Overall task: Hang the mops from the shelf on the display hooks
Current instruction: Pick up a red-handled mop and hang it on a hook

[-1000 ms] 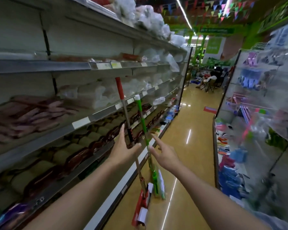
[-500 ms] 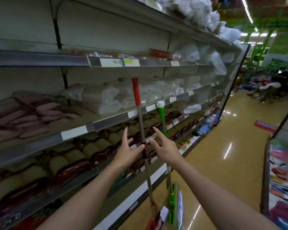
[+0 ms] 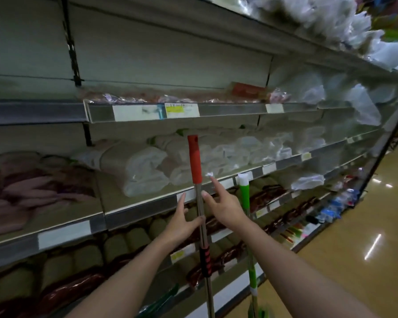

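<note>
I have both hands up at the red-handled mop (image 3: 200, 216), which stands upright against the shelf (image 3: 138, 210), its steel pole running between my palms. My left hand (image 3: 182, 223) is released, fingers straight, thumb just touching the pole's left side; my right hand (image 3: 225, 207) is also released, fingers spread just to the pole's right, not gripping. The green-handled mop (image 3: 245, 198) stands just beyond my right hand, also leaning on the shelf. I judge the step is taking hold of the red one: I should wrap both hands around the bare steel, below the red grip, and lift straight up so its head clears the floor without knocking the green mop over.
</note>
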Demonstrator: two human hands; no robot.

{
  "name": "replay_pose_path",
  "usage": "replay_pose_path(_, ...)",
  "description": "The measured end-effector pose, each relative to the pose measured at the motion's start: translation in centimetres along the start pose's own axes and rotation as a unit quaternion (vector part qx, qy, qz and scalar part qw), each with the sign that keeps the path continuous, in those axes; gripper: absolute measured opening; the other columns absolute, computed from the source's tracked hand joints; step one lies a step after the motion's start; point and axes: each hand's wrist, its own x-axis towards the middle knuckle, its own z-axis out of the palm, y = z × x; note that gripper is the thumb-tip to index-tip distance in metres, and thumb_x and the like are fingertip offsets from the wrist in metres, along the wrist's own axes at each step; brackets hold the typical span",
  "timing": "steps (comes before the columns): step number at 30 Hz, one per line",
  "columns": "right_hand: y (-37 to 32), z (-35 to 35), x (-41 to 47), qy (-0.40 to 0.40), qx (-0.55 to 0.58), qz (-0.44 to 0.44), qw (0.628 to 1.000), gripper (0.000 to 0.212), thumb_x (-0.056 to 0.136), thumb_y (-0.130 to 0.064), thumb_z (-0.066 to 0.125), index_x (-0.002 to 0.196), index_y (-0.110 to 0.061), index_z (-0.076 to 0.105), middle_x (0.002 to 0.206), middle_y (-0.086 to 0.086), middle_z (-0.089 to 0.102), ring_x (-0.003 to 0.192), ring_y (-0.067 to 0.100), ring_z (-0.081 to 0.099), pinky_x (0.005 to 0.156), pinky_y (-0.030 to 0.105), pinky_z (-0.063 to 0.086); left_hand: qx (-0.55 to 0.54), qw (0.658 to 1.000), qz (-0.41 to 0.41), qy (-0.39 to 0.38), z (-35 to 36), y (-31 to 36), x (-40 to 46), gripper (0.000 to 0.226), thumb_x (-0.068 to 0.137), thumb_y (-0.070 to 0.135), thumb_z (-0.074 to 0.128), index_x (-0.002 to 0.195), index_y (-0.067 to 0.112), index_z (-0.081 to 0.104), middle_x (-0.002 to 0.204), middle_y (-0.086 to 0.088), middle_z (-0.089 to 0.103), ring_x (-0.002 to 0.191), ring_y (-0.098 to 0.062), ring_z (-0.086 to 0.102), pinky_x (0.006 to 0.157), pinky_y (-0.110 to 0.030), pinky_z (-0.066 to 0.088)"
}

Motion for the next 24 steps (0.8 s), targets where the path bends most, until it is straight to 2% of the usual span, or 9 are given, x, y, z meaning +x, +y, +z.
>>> replay_pose_path(2,1.1,0.1,2.3,-0.009,0.011,-0.005,1.000,0.061,0.094,-0.050,0.044,0.149,-0.032,0.022,0.120,0.011,0.062,0.107,0.023,0.059,0.079,0.027,0.042,0.009,1.000,-0.010,0.012,0.6,-0.1,1.4,0.094,0.082,0.045,0.067,0.147,0.041,-0.001,0.153,-0.009,0.029,0.132,-0.025,0.042,0.106,-0.039,0.038)
replay_pose_path(3,1.6,0.2,3.4,-0.015,0.013,-0.010,1.000,0.061,0.094,-0.049,0.043,0.148,-0.030,0.023,0.126,0.011,0.059,0.115,0.025,0.055,0.083,0.028,0.040,0.010,1.000,-0.016,0.019,0.9,-0.2,2.0,0.094,0.082,0.046,0.067,0.148,0.040,0.000,0.153,-0.008,0.029,0.132,-0.025,0.042,0.107,-0.040,0.038)
replay_pose_path(7,2.8,0.6,7.1,-0.046,0.024,-0.050,0.997,0.059,0.096,-0.045,0.044,0.149,-0.028,0.023,0.135,0.008,0.054,0.119,0.024,0.054,0.088,0.027,0.040,-0.004,0.998,-0.032,0.060,2.5,-0.2,4.2,0.092,0.083,0.047,0.064,0.149,0.038,0.000,0.153,-0.008,0.028,0.132,-0.025,0.042,0.108,-0.043,0.037)
replay_pose_path(9,3.3,0.8,8.8,-0.063,0.039,-0.068,0.995,0.062,0.095,-0.045,0.045,0.149,-0.027,0.020,0.140,0.008,0.049,0.123,0.023,0.051,0.094,0.030,0.041,0.005,0.995,-0.036,0.093,3.4,0.0,5.1,0.089,0.084,0.050,0.061,0.149,0.036,0.000,0.151,-0.008,0.033,0.131,-0.024,0.044,0.106,-0.039,0.039)
replay_pose_path(13,3.5,0.9,11.4,-0.101,0.100,-0.085,0.986,0.067,0.094,-0.047,0.048,0.150,-0.026,0.017,0.145,0.004,0.044,0.130,0.018,0.045,0.106,0.034,0.038,0.052,0.988,-0.049,0.139,4.6,0.5,6.8,0.082,0.089,0.052,0.051,0.149,0.034,-0.002,0.143,-0.003,0.046,0.123,-0.023,0.052,0.087,-0.027,0.043)
replay_pose_path(18,3.6,1.5,12.4,-0.153,0.155,-0.116,0.969,0.067,0.093,-0.048,0.047,0.150,-0.027,0.017,0.142,-0.002,0.046,0.128,0.015,0.047,0.106,0.033,0.039,-0.001,0.987,0.007,0.157,6.4,0.9,7.4,0.069,0.096,0.037,0.046,0.149,0.035,0.002,0.147,0.011,0.033,0.133,-0.017,0.041,0.107,-0.037,0.038)
replay_pose_path(20,3.9,1.3,12.4,-0.161,0.186,-0.134,0.960,0.063,0.094,-0.046,0.047,0.148,-0.028,0.020,0.137,-0.007,0.047,0.127,0.013,0.046,0.104,0.029,0.039,-0.009,0.983,0.021,0.180,6.9,0.7,7.3,0.065,0.097,0.032,0.045,0.148,0.034,0.005,0.144,0.011,0.037,0.129,-0.014,0.043,0.106,-0.036,0.040)
replay_pose_path(22,4.1,1.0,12.3,-0.160,0.216,-0.154,0.951,0.052,0.095,-0.043,0.047,0.142,-0.035,0.026,0.125,-0.013,0.050,0.120,0.011,0.050,0.095,0.020,0.041,0.006,0.981,0.022,0.195,7.5,0.4,7.1,0.060,0.097,0.031,0.046,0.146,0.032,0.012,0.138,0.010,0.045,0.122,-0.014,0.050,0.102,-0.036,0.043)
replay_pose_path(24,4.2,0.8,12.0,-0.169,0.243,-0.166,0.941,0.043,0.096,-0.041,0.046,0.135,-0.043,0.026,0.116,-0.018,0.052,0.112,0.009,0.055,0.086,0.012,0.042,-0.003,0.975,0.005,0.220,8.2,0.0,6.7,0.044,0.096,0.030,0.048,0.132,0.029,0.022,0.126,0.004,0.055,0.111,-0.016,0.058,0.097,-0.039,0.047)
